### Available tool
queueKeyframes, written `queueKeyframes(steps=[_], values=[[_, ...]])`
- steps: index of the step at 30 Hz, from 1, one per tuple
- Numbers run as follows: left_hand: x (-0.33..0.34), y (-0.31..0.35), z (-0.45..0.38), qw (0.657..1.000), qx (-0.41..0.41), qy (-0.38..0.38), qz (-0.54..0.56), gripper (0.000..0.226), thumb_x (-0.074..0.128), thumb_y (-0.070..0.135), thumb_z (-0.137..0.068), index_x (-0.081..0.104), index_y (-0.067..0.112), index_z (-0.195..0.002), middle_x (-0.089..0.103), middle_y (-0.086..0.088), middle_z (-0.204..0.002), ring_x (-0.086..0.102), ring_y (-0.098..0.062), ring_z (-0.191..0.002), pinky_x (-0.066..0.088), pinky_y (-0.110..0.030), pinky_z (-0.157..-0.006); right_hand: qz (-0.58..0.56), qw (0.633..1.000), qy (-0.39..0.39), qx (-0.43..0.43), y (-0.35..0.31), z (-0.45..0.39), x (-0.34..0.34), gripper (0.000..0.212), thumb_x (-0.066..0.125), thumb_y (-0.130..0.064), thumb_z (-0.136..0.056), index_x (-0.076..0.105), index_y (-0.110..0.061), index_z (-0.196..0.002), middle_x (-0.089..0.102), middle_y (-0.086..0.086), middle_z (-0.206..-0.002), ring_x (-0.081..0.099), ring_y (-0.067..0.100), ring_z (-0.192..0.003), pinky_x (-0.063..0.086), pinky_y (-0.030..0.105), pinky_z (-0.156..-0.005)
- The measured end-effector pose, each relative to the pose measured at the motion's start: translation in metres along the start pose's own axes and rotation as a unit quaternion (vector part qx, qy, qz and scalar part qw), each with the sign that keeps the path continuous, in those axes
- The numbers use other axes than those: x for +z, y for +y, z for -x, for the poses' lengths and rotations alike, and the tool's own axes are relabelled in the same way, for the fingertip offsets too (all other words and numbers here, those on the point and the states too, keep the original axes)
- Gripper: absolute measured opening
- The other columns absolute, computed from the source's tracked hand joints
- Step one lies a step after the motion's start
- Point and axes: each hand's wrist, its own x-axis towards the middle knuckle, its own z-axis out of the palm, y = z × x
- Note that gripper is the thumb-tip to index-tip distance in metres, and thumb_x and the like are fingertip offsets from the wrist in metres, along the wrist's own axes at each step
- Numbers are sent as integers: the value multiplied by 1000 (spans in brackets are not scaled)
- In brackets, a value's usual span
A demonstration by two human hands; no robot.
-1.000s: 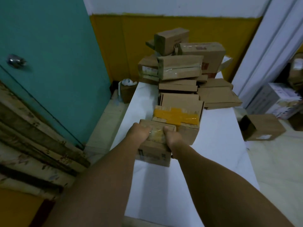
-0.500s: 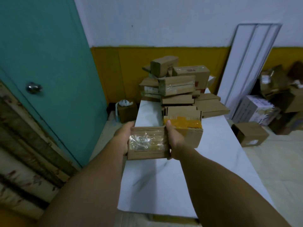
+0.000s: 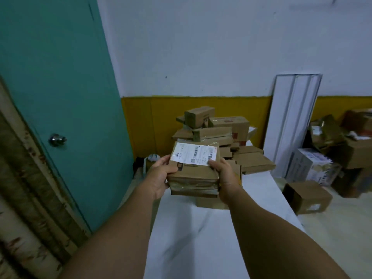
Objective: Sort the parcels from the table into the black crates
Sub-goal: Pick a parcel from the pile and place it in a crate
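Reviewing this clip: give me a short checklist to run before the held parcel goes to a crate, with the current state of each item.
1. Left hand grips the parcel: ok.
2. Right hand grips its other side: ok.
3. Shipping label faces up, towards the camera: ok; text too small to read.
4. Parcel lifted off the white table: ok.
5. Black crate in view as destination: not ok, none visible.
6. Pile of parcels behind is stable: cannot tell.

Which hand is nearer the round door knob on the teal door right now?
Left. The left hand grips the parcel's side that faces the door knob; the right hand grips the far side, away from it.
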Motion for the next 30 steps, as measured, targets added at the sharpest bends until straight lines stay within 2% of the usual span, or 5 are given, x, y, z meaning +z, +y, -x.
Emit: queueKeyframes(steps=[9, 14, 18, 25, 30], values=[[40, -3, -6, 992, -120, -38, -24, 38, 68, 51, -84, 71, 22, -109, 76, -10, -102, 65, -33, -107, 44, -54, -102, 74, 995, -45, -52, -34, 5, -43, 53, 77, -27, -69, 69, -24, -122, 71, 11, -119, 67, 35, -110, 50, 55, -99], [48, -5, -9, 993, -95, -67, -2, 42, 70, 51, -80, 74, 19, -107, 73, -14, -111, 63, -37, -112, 44, -54, -102, 74, 991, -107, -9, -58, 13, -55, 56, 69, -16, -71, 62, -14, -127, 71, 18, -117, 69, 36, -104, 58, 42, -86], [53, -10, -14, 996, -52, -71, -26, 54, 79, 36, -67, 66, 16, -116, 72, -15, -111, 62, -39, -113, 51, -49, -90, 71, 993, -92, 8, -68, 10, -62, 35, 59, -10, -93, 60, -8, -128, 71, 21, -112, 69, 33, -94, 60, 38, -77], [58, -5, -23, 997, 35, -70, 11, 85, 87, 31, -49, 56, 17, -127, 70, -17, -116, 62, -43, -114, 47, -64, -92, 101, 989, 70, -82, -60, -11, -68, 41, 68, -46, -87, 70, -13, -111, 75, 12, -103, 70, 34, -102, 55, 52, -93], [58, 3, -29, 996, 57, -47, 47, 81, 86, 22, -56, 54, 15, -129, 70, -17, -117, 63, -42, -112, 45, -68, -92, 73, 993, 96, -13, -53, -16, -63, 42, 53, -55, -94, 68, -19, -110, 73, 6, -108, 63, 26, -108, 46, 52, -99]])
